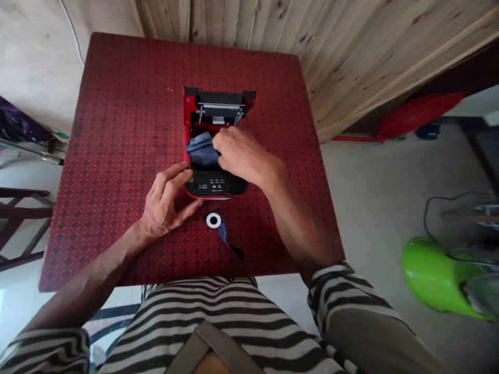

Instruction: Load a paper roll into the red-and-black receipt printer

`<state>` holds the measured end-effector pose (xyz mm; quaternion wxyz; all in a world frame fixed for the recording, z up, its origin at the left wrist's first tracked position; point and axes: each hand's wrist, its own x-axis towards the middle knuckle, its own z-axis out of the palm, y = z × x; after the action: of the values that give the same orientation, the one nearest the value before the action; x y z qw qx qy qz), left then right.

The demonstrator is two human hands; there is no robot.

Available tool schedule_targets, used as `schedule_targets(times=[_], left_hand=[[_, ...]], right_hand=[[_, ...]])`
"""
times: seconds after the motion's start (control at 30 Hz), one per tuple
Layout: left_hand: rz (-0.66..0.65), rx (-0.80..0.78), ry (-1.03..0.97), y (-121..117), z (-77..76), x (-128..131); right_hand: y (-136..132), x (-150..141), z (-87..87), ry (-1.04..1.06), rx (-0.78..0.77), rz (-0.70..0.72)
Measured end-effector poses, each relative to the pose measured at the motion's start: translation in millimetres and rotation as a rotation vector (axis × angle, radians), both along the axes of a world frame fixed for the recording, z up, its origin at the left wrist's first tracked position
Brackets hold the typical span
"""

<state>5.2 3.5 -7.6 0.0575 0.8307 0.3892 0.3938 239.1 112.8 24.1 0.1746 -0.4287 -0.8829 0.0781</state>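
Observation:
A red and black label printer (217, 185) stands on the table with its lid tipped up, so its inside shows. My left hand (162, 203) grips the printer's near left corner, fingertips on the edge of the case and thumb by the front. Inside the open bay, my right hand (244, 156) is closed on a dark blue cloth (202, 150); the fingertips are hidden from view. In front of the printer lies a small paper roll (213, 220) with a white end and dark core, its dark bluish strip trailing toward the table's near edge.
The table (117, 114) has a red patterned cover. Behind it runs a wood-panelled wall (249, 26). At the right, a green plastic tub (432, 275) stands on the floor near a dark cable. A wooden chair (23, 223) is at the left.

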Motion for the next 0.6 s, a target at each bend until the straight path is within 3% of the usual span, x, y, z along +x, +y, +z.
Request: schedule_targets(times=[0.07,0.17,0.4,0.5,0.6], left_hand=[[-0.001,0.002,0.001,0.1,0.1,-0.2],[-0.009,0.006,-0.008,0.6,0.3,-0.3],[-0.052,-0.051,-0.080,1.4,8.6,-7.2],[-0.024,-0.091,-0.178,8.2,23.2,-13.2],[0.038,-0.112,-0.220,28.2,49.0,-16.0]], right_hand=[[2.3,-2.4,0.4,0.002,-0.045,-0.018],[-3.4,-4.5,15.8,-0.016,-0.139,-0.020],[-39.9,23.9,66.7,0.225,-0.327,0.216],[-61.4,30.5,71.2,0.278,-0.304,0.237],[-82.8,23.9,64.1,0.314,-0.224,0.180]])
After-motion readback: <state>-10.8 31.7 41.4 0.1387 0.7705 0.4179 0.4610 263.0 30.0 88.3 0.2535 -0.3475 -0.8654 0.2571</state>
